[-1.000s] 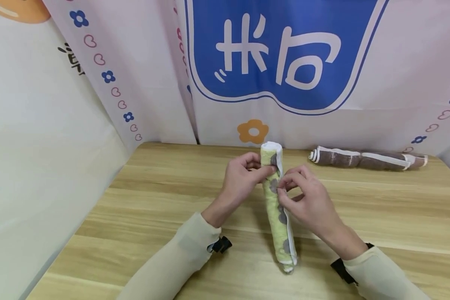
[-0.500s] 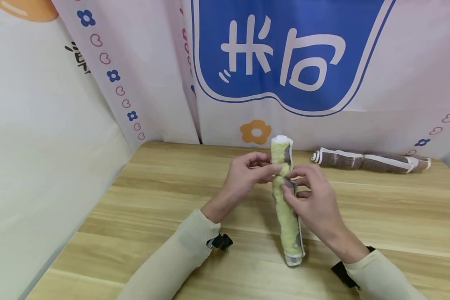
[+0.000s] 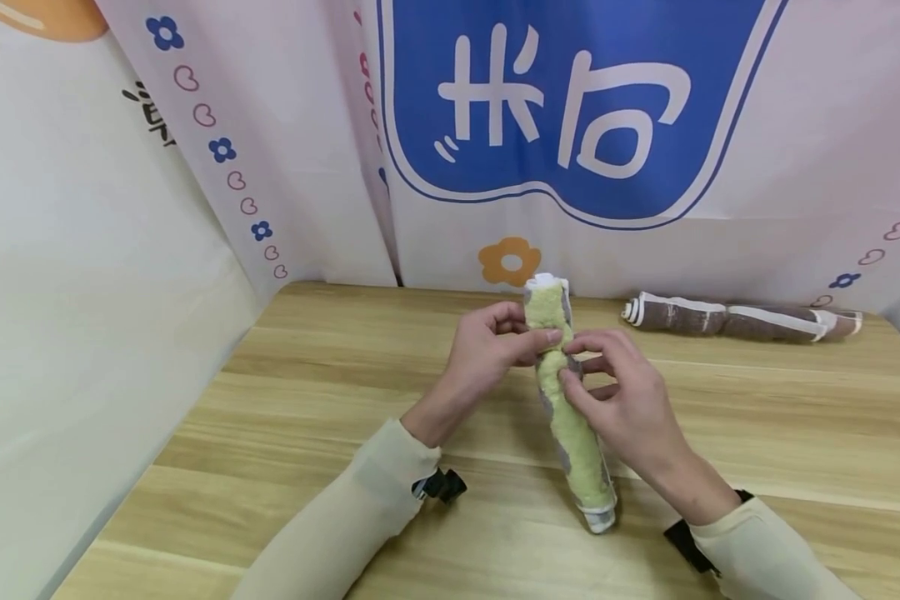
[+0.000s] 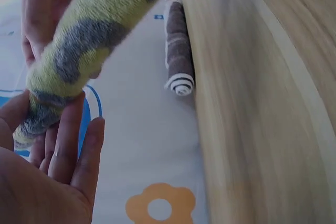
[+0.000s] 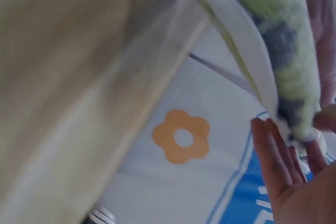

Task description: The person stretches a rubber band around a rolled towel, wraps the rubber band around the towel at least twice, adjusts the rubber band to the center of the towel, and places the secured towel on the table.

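A rolled yellow-green towel (image 3: 581,450) with grey patches and a white edge slants up off the table in the head view, nipped in at a narrow waist near its upper part. My left hand (image 3: 487,346) grips it there from the left, thumb across the front. From the right, my right hand (image 3: 630,392) holds it just below, thumb and fingertips at the waist. Seen from the left wrist, the towel roll (image 4: 86,40) runs between thumb and fingers. The right wrist view shows a loose white border (image 5: 247,40) along the towel's side.
A second towel, brown with white edging (image 3: 765,323), lies rolled along the back right of the wooden table (image 3: 270,433), also narrowed at its middle. Behind the table hangs a printed white curtain (image 3: 315,200) with a blue sign. A black wrist strap (image 3: 438,485) shows at the left cuff.
The towel has turned about its length, so more plain yellow faces the head camera. The waist now shows. The right hand's fingers have shifted from the white edge to the waist.
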The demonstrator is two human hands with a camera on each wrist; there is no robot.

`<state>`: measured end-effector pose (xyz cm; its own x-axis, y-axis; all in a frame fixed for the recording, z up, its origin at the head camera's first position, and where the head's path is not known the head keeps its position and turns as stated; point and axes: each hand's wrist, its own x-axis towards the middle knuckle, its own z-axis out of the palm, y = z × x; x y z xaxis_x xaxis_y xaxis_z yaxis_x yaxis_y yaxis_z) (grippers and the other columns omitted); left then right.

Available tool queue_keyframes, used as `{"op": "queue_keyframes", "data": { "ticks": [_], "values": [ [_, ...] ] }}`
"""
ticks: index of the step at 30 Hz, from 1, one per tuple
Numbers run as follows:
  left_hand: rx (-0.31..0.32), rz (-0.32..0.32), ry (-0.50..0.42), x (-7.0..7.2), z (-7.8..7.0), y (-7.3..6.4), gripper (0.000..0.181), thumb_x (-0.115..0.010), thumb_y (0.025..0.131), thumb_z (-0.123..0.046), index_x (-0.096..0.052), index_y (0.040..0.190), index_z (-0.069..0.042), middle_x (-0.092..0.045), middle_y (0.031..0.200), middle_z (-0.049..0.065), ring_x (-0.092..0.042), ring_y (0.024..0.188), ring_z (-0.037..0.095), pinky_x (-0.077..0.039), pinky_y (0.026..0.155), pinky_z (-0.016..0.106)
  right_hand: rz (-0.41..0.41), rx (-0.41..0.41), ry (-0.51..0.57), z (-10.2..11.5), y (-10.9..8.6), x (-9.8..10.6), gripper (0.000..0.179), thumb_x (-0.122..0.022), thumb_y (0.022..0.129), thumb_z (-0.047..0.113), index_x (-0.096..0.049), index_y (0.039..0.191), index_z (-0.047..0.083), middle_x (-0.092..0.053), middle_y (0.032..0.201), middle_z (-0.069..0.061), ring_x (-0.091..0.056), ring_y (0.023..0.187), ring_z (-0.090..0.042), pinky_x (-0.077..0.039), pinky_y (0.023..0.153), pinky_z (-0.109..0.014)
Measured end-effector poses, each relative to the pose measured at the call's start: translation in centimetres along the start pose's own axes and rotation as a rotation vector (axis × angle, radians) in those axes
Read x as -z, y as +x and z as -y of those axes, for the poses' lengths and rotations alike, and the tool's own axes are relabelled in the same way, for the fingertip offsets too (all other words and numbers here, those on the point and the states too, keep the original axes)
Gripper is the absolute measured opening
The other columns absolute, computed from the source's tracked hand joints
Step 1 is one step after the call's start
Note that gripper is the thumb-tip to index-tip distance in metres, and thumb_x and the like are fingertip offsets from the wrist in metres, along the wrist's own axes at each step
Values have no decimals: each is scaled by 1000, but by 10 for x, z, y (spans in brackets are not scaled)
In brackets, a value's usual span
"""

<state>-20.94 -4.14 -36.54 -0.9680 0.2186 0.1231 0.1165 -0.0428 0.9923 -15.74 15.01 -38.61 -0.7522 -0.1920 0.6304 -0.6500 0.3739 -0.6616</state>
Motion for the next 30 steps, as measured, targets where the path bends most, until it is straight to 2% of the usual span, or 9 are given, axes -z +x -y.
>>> {"op": "queue_keyframes", "data": {
  "ticks": [5,11,16,18,22,27,30],
  "values": [
    [1,-27,-6,-6,-2,-4,24,-89,87,-12,-74,103,-2,-77,94,10,-72,75,15,-64,73,35,51,3,-102,7,4,6,31,-78,84,-16,-66,107,2,-62,111,-9,-73,89,-24,-62,65,-25],
    [27,-34,-16,-10,1,-6,24,-89,86,-12,-74,102,-3,-77,94,9,-72,78,15,-63,72,31,95,-2,-186,9,4,8,29,-77,82,-14,-63,94,9,-59,105,-5,-72,86,-21,-61,64,-23],
    [46,-61,-16,-10,1,-5,25,-90,86,-15,-74,101,-4,-77,94,9,-72,78,16,-63,72,33,69,67,-188,4,2,4,33,-75,77,-17,-61,87,12,-57,102,-4,-70,86,-19,-61,62,-25],
    [43,-95,-17,-7,1,-3,25,-90,86,-17,-73,99,-4,-76,92,8,-72,76,16,-63,71,32,66,115,-196,1,0,1,34,-75,76,-17,-62,86,12,-58,103,-5,-70,83,-18,-61,62,-25],
    [0,-144,-5,3,0,1,23,-89,87,-18,-72,95,-4,-76,88,9,-70,73,16,-62,67,30,66,164,-189,-1,-3,-5,32,-77,77,-18,-63,87,9,-61,103,-6,-70,80,-17,-61,63,-23],
    [-35,-85,26,6,-2,1,24,-90,88,-20,-72,95,-5,-75,87,9,-69,72,15,-62,68,32,10,151,-144,-1,-3,-6,31,-81,81,-18,-66,100,1,-63,108,-8,-72,82,-19,-60,66,-19],
    [-28,-74,29,4,-1,0,25,-90,87,-21,-72,96,-6,-75,86,7,-69,72,14,-63,70,33,-26,213,-168,-2,-1,-4,31,-83,81,-14,-69,104,0,-64,112,-11,-73,83,-22,-60,71,-19]
  ]
}}
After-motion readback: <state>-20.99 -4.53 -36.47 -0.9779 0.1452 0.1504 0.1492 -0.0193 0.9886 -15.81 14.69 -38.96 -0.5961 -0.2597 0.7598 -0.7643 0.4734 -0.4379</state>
